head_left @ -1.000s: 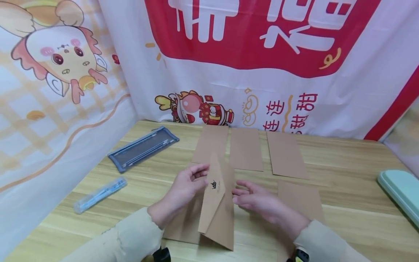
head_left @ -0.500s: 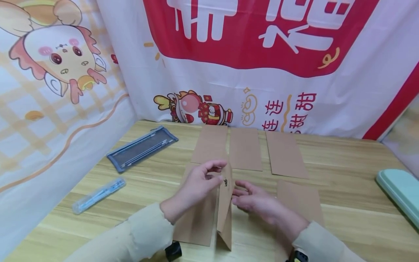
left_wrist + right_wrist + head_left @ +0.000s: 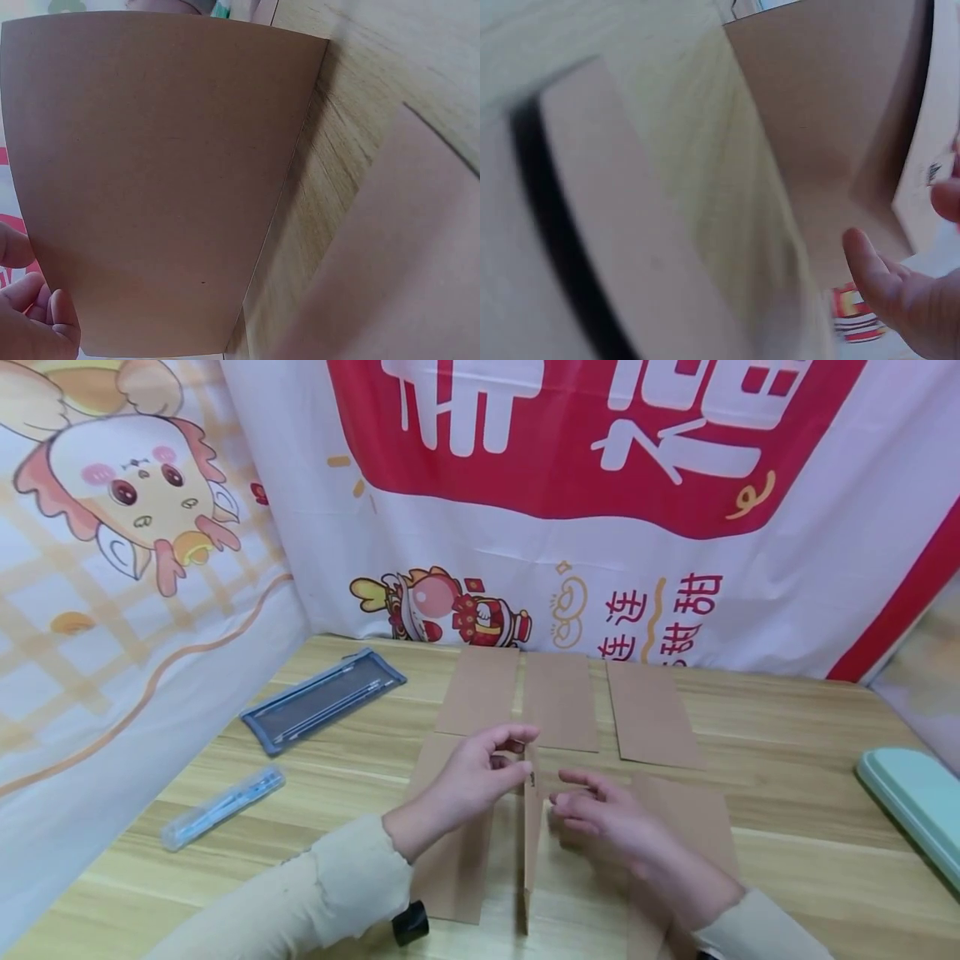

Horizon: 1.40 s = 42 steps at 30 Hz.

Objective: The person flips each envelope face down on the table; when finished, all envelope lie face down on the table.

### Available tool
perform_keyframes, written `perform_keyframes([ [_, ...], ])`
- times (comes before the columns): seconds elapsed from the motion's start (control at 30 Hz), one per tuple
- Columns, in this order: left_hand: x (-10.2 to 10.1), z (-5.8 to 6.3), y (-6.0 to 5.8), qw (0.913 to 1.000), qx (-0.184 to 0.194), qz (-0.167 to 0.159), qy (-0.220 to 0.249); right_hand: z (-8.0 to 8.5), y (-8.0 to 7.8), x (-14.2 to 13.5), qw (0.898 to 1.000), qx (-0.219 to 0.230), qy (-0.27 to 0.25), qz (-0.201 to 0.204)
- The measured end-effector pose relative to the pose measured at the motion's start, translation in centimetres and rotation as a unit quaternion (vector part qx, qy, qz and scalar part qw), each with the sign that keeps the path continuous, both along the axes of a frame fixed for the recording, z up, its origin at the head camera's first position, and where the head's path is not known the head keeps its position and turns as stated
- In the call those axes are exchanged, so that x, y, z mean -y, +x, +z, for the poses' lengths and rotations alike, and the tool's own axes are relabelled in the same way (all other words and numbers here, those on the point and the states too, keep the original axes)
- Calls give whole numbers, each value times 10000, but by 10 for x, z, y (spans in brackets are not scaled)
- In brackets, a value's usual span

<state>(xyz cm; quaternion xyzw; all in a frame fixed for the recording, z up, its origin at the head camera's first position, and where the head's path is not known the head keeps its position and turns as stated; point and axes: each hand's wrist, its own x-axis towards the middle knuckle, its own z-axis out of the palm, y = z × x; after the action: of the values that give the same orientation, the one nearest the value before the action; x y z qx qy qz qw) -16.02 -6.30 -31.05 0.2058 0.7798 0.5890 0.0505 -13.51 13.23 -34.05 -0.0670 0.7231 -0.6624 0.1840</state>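
A brown kraft envelope (image 3: pixel 533 835) stands nearly edge-on above the table in the head view, with a small black crown printed on its flap. My left hand (image 3: pixel 476 781) pinches its far upper edge between thumb and fingers. In the left wrist view the envelope's plain face (image 3: pixel 165 165) fills the middle, and the left fingers (image 3: pixel 64 315) show at its edge. The right wrist view shows its flap (image 3: pixel 922 187) standing away from the body. Close to the envelope's right side, my right hand (image 3: pixel 622 827) has loosely bent fingers, holding nothing.
Flat brown pieces lie at the back, including a left one (image 3: pixel 478 689), a middle one (image 3: pixel 560 702) and a right one (image 3: pixel 654 714). Others lie beside the hands (image 3: pixel 450 877). A mesh pencil case (image 3: pixel 324 700), clear pen box (image 3: pixel 222 807) and mint-green case (image 3: pixel 911 810) sit toward the sides.
My left hand has moved right, swinging the envelope from leaning with its flap showing to nearly upright and edge-on. My right hand has shifted slightly right, away from it.
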Motion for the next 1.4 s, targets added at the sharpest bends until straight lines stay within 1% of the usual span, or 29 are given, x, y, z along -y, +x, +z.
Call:
perform_keyframes([
  [0.1,-1,-1,-1,9999,-86,-79,9,14,7,2,9974,-387,315,-524],
  [0.17,-2,-1,-2,9999,-56,-97,24,22,12,5,9942,-601,517,-728],
  [0.23,-2,-1,-2,9999,-48,-116,36,28,18,9,9916,-859,623,-743],
  [0.37,-2,-1,-4,9999,-36,-147,78,32,26,20,9894,-1083,772,-575],
  [0.47,-1,-2,-5,9997,-124,-201,114,29,28,28,9905,-1032,801,-420],
  [0.63,1,-5,-6,9992,-112,-291,242,21,25,37,9921,-900,850,-214],
  [0.87,5,-12,-7,9985,-116,-319,421,19,23,40,9970,-416,646,48],
  [1.0,6,-12,-8,9985,-153,-308,422,20,22,41,9976,-361,581,118],
  [1.1,8,-13,-6,9984,-107,-363,422,21,21,41,9973,-401,601,134],
  [1.17,9,-15,-4,9979,-52,-463,449,22,22,40,9970,-402,655,133],
  [1.23,9,-19,-1,9957,-1,-672,631,23,23,38,9966,-405,700,122],
  [1.4,3,-27,6,9878,-124,-1127,1072,27,30,32,9945,-519,905,109],
])
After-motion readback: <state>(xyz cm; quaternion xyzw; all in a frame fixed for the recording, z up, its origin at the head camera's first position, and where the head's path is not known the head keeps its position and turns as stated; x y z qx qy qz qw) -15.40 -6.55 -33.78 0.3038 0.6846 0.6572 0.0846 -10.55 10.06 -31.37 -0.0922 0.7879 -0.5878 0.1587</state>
